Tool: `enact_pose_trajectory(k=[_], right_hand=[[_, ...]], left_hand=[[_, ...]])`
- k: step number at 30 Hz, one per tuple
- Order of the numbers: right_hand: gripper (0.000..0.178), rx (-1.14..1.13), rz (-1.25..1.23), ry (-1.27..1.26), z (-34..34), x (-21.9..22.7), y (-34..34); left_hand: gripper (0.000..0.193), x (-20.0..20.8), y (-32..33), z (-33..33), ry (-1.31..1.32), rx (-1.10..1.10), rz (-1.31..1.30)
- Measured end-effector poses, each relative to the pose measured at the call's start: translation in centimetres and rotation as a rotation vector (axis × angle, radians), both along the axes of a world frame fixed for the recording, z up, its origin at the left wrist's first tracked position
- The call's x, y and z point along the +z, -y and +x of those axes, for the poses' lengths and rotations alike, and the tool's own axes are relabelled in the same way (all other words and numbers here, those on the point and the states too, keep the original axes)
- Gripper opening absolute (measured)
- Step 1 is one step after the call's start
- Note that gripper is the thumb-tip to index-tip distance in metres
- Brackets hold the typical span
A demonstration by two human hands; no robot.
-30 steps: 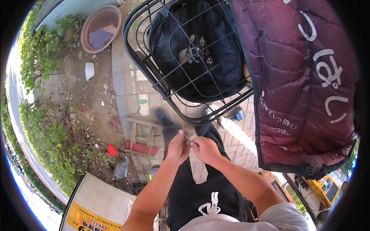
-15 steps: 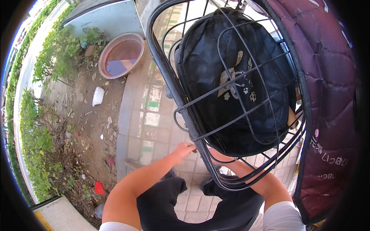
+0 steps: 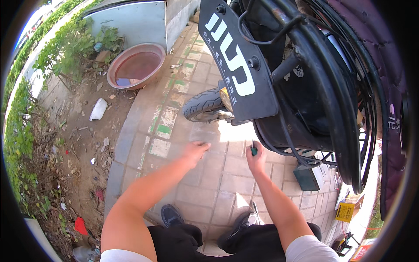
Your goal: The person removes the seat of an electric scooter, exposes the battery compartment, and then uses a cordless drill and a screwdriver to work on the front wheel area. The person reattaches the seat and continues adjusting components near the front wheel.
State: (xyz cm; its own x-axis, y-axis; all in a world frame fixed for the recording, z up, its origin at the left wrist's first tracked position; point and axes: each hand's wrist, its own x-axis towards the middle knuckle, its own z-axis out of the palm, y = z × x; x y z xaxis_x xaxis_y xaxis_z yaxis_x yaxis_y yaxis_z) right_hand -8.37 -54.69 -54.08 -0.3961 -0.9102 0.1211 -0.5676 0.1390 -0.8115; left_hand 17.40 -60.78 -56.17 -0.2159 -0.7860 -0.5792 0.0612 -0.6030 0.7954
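Observation:
My right hand (image 3: 257, 159) is closed round a small screwdriver (image 3: 254, 151) with a green handle and a thin shaft. It is below the front of a parked two-wheeler, beside its black wire basket (image 3: 364, 144). Farther left, my left hand (image 3: 196, 153) hangs over the paving with thumb and fingers pressed together; anything between them is too small to make out. Above both hands, a black plate (image 3: 235, 65) with white markings and bolts is fixed to the basket's front. Behind and below the plate shows the two-wheeler's front tyre (image 3: 203, 106).
A maroon quilted cover (image 3: 393, 65) hangs at the right. On the paving stand a dark green box (image 3: 307, 177) and a yellow box (image 3: 345, 212). A metal tool (image 3: 256, 209) lies by my right shoe. A basin of water (image 3: 137, 65) sits at the far left, beside soil and shrubs.
My hands were close together at the basket's rim and are now apart, lower in front of it. The view has shifted, bringing the plate and tyre into sight; the backpack is now mostly hidden.

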Motion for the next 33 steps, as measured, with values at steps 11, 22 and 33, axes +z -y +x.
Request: enact_pose_trajectory(k=[11,22,33], right_hand=[[0.026,0.122,0.865,-0.328,-3.5,-5.4,-5.7],[0.025,0.326,0.325,0.173,5.9,4.1,-2.1],[0.027,0.362,0.345,0.269,6.4,5.1,-1.4]], left_hand=[[0.018,4.3,-0.1,-5.1,-0.246,-0.150,0.262],[0.019,2.1,0.5,-4.6,-0.571,-0.044,0.184],[0.016,3.5,0.9,-3.7,-0.643,-0.017,0.164]])
